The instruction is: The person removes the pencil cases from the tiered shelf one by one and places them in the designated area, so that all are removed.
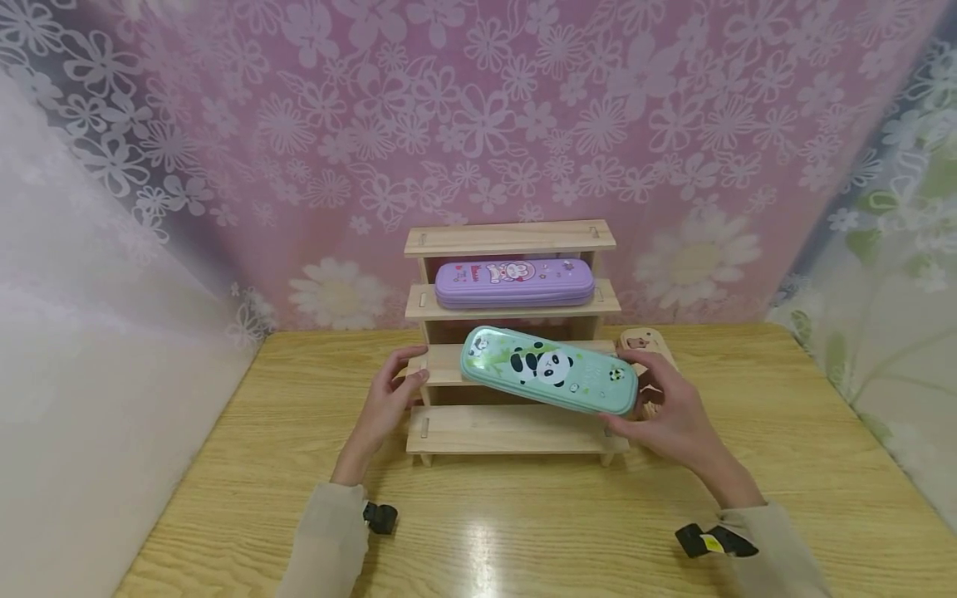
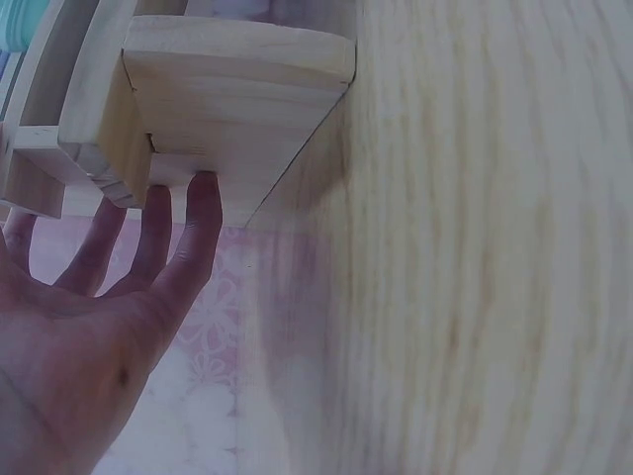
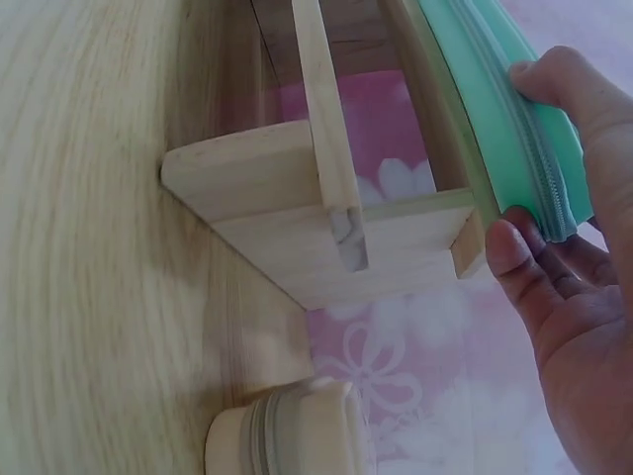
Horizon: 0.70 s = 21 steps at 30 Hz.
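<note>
Teal case (image 1: 549, 371), panda side up, held in the air before the third tier of the shelf (image 1: 516, 429); I cannot tell from here whether its underside touches the board. Clock taken from the shelf's middle, as seen from the head camera.

Right hand (image 1: 673, 415), 4 o'clock: narrow, pinching one end of the teal case, thumb along the near edge, fingers at the far one. I judge the end grip keeps knuckles off the boards. The case slants, far end toward 10 o'clock, likely because only one end is supported.

Left hand (image 1: 389, 400), 8 o'clock: fairly wide, fingers loosely extended against the shelf's side, thumb by the third board's end. My reading: a brace, since bare wood on a smooth table (image 1: 299, 423) could slide if bumped. How hard it presses, I cannot tell.

Purple case (image 1: 516, 284), 12 o'clock: lies lengthwise on the second tier, presumably since the board is too shallow for it crosswise.

Beige case (image 1: 645, 339), 3 o'clock: beside the shelf, partly hidden by the right hand.
</note>
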Motion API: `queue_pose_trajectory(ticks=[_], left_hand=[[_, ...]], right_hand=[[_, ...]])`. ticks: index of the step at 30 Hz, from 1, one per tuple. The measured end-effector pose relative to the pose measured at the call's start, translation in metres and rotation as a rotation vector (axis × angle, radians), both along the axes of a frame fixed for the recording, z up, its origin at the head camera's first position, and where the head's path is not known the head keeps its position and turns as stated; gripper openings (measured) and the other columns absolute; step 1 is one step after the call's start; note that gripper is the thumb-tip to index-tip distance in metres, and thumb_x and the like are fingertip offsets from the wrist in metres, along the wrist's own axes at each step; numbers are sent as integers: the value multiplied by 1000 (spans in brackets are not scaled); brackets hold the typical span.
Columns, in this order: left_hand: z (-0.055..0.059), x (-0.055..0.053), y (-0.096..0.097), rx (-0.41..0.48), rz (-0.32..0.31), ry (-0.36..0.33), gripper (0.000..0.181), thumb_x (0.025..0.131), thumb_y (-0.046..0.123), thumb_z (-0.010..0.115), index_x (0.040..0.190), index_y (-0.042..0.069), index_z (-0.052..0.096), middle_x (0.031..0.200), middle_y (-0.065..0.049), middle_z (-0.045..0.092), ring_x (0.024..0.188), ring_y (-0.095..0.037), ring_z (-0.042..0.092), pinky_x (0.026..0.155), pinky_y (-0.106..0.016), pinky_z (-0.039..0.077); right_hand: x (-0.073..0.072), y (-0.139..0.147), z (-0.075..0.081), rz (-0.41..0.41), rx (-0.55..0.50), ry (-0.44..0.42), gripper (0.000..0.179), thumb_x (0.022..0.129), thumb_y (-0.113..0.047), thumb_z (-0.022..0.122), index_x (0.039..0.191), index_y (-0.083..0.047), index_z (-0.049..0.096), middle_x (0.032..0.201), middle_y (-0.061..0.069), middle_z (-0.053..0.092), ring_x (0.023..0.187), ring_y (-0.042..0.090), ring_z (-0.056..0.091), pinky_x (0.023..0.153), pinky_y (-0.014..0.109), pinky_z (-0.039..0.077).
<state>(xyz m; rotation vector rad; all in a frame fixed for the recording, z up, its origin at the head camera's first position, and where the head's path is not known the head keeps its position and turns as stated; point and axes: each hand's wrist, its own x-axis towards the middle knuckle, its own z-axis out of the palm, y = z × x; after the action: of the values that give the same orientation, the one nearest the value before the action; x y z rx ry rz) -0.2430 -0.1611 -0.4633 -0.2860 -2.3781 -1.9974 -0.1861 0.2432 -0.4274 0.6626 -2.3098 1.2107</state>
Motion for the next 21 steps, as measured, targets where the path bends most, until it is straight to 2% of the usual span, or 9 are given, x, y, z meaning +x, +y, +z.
queue_pose_trajectory(ticks=[8, 16, 21], left_hand=[[0, 0, 1, 3, -7, 1, 36, 105, 28, 59, 141, 25, 56, 153, -7, 47, 117, -31, 62, 85, -46, 61], [0, 0, 1, 10, -4, 0, 36, 105, 28, 59, 141, 25, 56, 152, -6, 48, 114, -28, 62, 86, -52, 60], [0, 0, 0, 4, -7, 7, 36, 105, 29, 59, 141, 26, 56, 153, -5, 48, 114, -28, 62, 86, -53, 59]], right_hand=[[10, 11, -2, -60, 50, -37, 83, 58, 3, 97, 133, -6, 61, 116, 3, 60, 78, 2, 57, 62, 17, 54], [20, 34, -6, -100, -28, -37, 87, 54, 12, 95, 133, -4, 61, 118, -14, 58, 79, -1, 62, 62, 14, 55], [27, 51, -6, -135, -45, -41, 87, 54, 15, 93, 134, -2, 60, 122, -16, 58, 85, -5, 64, 67, 11, 55]])
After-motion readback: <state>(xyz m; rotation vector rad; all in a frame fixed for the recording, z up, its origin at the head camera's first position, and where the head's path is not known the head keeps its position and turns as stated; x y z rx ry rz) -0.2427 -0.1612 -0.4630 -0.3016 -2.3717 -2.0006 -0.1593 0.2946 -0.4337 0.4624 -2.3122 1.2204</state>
